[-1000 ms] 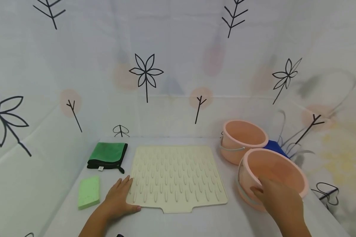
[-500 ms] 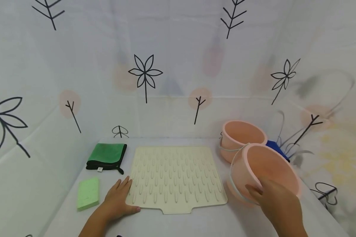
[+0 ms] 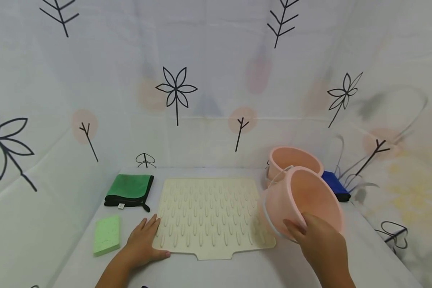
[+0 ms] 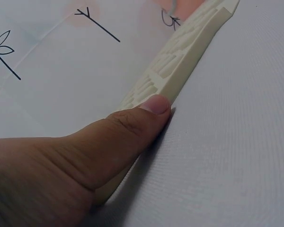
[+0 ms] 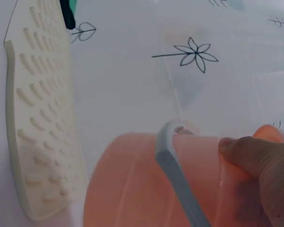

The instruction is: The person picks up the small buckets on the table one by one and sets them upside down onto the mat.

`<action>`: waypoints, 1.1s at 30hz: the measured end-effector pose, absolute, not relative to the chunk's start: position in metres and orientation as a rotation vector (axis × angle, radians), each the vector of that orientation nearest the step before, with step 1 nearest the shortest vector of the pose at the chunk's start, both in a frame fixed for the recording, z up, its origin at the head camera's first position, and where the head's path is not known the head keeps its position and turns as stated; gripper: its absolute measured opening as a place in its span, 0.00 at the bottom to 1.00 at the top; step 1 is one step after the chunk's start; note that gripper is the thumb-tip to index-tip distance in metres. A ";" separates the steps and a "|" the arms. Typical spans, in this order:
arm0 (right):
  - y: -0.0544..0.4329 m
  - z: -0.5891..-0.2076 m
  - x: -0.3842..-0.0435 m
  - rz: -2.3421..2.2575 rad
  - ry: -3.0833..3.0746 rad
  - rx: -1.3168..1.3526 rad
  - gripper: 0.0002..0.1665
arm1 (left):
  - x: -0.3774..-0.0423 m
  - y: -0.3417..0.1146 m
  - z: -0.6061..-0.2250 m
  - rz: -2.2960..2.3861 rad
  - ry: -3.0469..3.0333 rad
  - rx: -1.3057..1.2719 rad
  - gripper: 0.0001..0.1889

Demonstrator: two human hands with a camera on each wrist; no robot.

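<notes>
A cream ridged board (image 3: 210, 216) lies flat on the white-covered table, its tab facing me. My left hand (image 3: 143, 241) rests at the board's near left corner, fingers spread along the side; in the left wrist view the thumb (image 4: 142, 118) presses the front edge. Over the board's right edge, a peach bucket (image 3: 281, 202) is tilted with its mouth toward the right. My right hand (image 3: 322, 242) grips the rim, thumb (image 5: 244, 150) outside and fingers hidden inside the bucket. The bucket's pale bail handle (image 5: 173, 163) hangs along its outer side.
A second peach bucket (image 3: 297, 158) stands at the back right, partly behind the held one. Beside it lies a folded blue cloth (image 3: 333, 184). On the left are a folded green cloth (image 3: 131, 186) with black edging and a light green sponge (image 3: 107, 235). Patterned white fabric forms the back wall.
My right hand has brought the peach bucket leftward, tipping it further, until it overlaps the board's right edge. More of the blue cloth shows. The left hand stays at the board's corner.
</notes>
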State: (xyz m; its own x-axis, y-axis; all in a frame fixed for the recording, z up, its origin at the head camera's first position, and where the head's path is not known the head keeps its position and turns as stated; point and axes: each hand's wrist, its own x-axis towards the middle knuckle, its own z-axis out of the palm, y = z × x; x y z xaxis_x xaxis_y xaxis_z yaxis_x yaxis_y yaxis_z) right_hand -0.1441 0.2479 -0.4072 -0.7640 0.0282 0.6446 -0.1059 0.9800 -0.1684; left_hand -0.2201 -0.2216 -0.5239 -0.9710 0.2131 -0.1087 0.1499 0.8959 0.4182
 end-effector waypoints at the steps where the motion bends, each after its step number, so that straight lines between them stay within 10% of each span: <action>1: 0.246 -0.408 -0.145 0.264 -2.407 0.067 0.32 | -0.220 -0.222 -0.524 0.624 2.909 0.280 0.70; 18: 0.221 -0.421 -0.162 0.439 -2.095 0.259 0.26 | -0.219 -0.222 -0.524 0.632 2.923 0.313 0.69; 33: 0.195 -0.437 -0.188 0.606 -1.881 0.354 0.40 | -0.218 -0.223 -0.526 0.616 2.931 0.321 0.68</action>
